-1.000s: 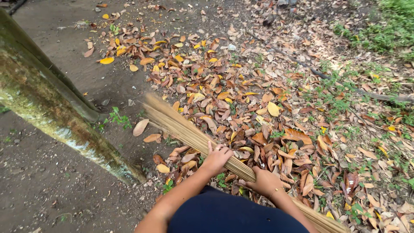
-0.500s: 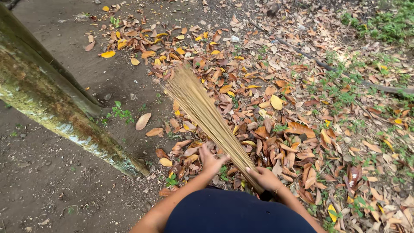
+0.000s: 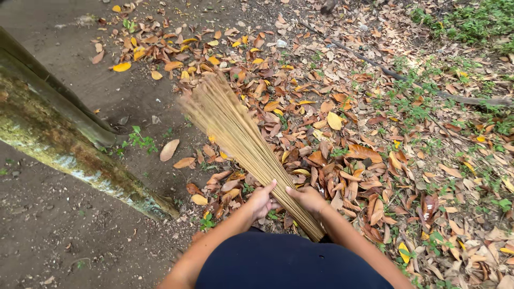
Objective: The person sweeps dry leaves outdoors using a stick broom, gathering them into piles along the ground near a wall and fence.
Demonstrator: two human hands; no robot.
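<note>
I hold a broom (image 3: 235, 128) made of a bundle of thin tan sticks. My left hand (image 3: 261, 199) and my right hand (image 3: 308, 198) both grip its narrow lower end, side by side. The fanned bristle end points up and to the left, over dry brown and yellow leaves (image 3: 332, 139) scattered on the ground. The bristle tips are blurred. My dark blue clothing fills the bottom of the view.
A mossy, leaning tree trunk (image 3: 59, 144) crosses the left side. Bare dark soil (image 3: 59, 235) lies to the left and below it. A long thin branch (image 3: 407, 80) lies among the leaves at the upper right, with green grass (image 3: 471, 21) beyond.
The broom's bristle end has swung from low on the left upward and forward across the leaves. Both hands have stayed on the handle end and moved closer together.
</note>
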